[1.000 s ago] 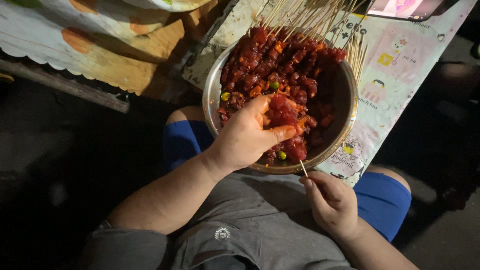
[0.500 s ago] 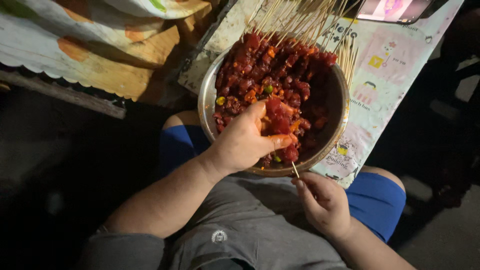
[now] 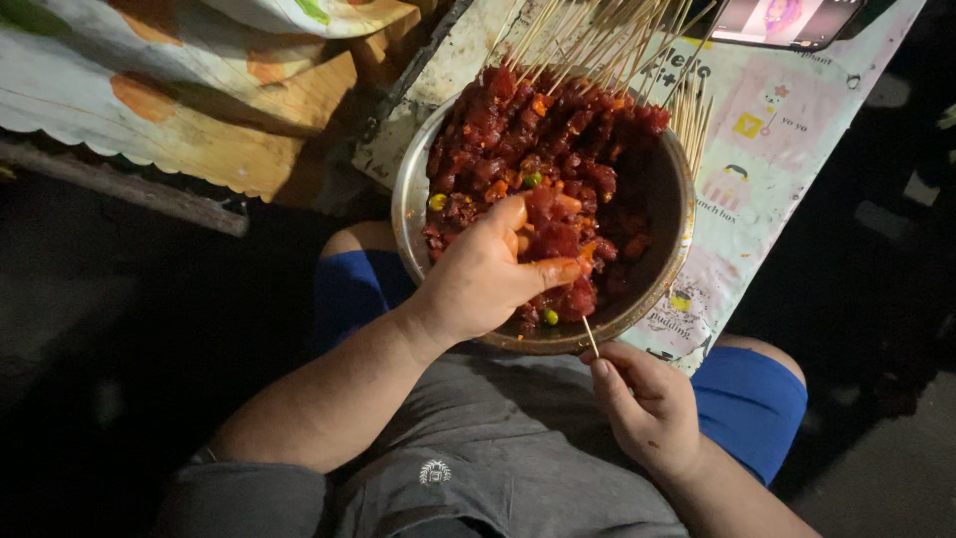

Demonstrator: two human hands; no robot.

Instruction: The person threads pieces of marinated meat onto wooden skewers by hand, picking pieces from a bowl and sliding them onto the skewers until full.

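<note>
Unmoved: left hand [image 3: 488, 274] in one bowl [image 3: 408, 199]; right hand [image 3: 652, 408] seemingly pinching one skewer [image 3: 591, 337].

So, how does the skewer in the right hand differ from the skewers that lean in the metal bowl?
The skewer in the right hand is single and bare where it shows; the skewers in the bowl are many, a fanned bundle. The held one points up toward the bowl's near rim from outside; the bundle rests on the far rim of the metal bowl, with tips over the patterned cloth. Both are thin, pale sticks.
</note>
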